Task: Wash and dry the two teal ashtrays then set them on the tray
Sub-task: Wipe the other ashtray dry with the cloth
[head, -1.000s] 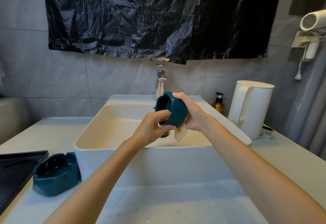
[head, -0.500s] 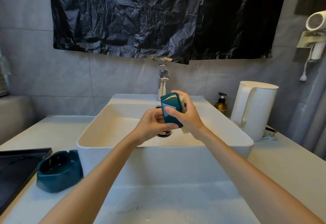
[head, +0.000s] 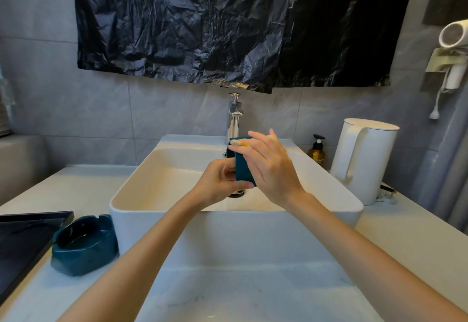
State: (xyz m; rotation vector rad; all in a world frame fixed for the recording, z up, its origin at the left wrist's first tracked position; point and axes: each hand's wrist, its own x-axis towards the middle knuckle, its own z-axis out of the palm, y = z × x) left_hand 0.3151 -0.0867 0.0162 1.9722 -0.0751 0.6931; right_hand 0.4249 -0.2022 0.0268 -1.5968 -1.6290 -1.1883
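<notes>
Over the white basin point(head: 157, 210) I hold a teal ashtray point(head: 243, 169) on edge. My left hand point(head: 219, 186) grips its lower left side with curled fingers. My right hand point(head: 272, 169) lies against its right side and presses a pale yellow sponge point(head: 238, 142) onto its top rim; most of the sponge is hidden. A second teal ashtray point(head: 84, 244) stands upright on the counter left of the basin. Beside it lies the black tray point(head: 25, 243) at the left edge.
A chrome tap point(head: 235, 116) rises behind the basin; no water runs. An amber pump bottle point(head: 317, 152) and a white kettle point(head: 364, 159) stand on the right counter. A hair dryer point(head: 454, 43) hangs on the right wall. Black plastic sheet point(head: 228, 25) covers the wall above.
The held ashtray has turned from open-side-left to standing on edge. My right hand has slid the sponge from under the ashtray up to its top rim.
</notes>
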